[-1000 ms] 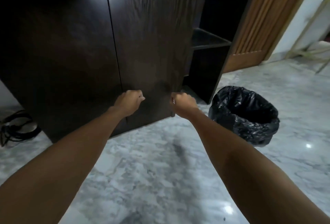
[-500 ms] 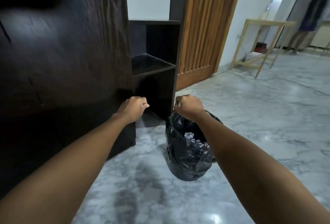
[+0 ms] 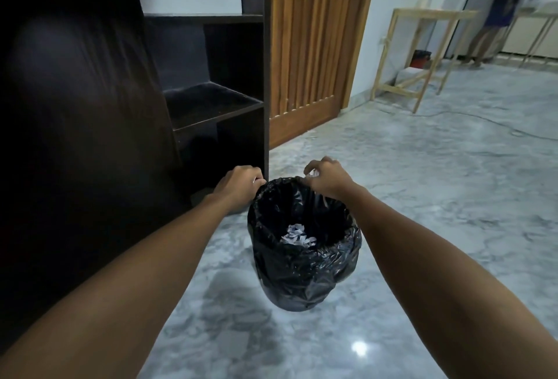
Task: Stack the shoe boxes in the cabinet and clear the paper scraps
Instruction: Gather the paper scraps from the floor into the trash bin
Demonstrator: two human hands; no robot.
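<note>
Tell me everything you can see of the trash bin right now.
The trash bin is a round pail lined with a crinkled, glossy black plastic bag folded over its rim. It stands upright on the marble floor, beside the dark cabinet. White paper scraps lie at the bottom. Both hands are at its far rim: left hand, right hand.

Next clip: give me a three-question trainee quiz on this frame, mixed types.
1. True or false: the bin holds paper scraps.
2. Which hand is over the bin's rim holding something pale: A left, B right?
3. Fill in: the cabinet's open shelf looks ____.

Key:
1. True.
2. B; the right hand pinches a pale scrap; the left hand is closed beside the rim.
3. Empty.
</note>
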